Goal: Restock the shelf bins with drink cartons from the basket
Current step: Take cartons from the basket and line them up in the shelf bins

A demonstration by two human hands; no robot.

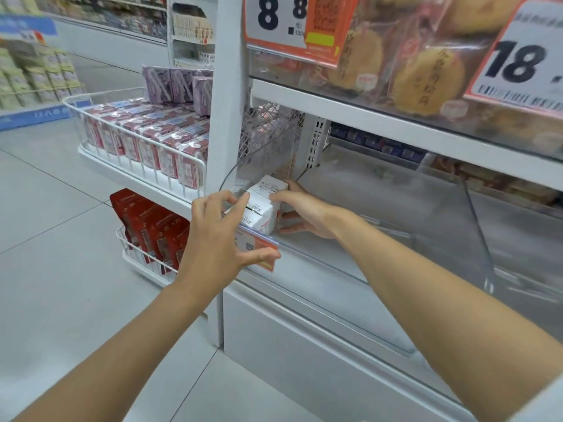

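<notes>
Two white drink cartons (264, 205) stand side by side at the left end of a clear-fronted shelf bin (380, 269). My right hand (300, 213) reaches into the bin and grips the cartons from the right, thumb on top and fingers behind and below. My left hand (224, 236) is at the bin's front edge, fingers spread, fingertips touching the cartons' left side and thumb along the orange price strip (259, 249). The basket is out of view.
A white wire rack (134, 166) at the aisle end holds rows of pink cartons, purple cartons above, red pouches (152, 226) below. Packaged cakes and big price signs (524, 62) fill the shelf overhead. A clear divider (475, 214) splits the bin.
</notes>
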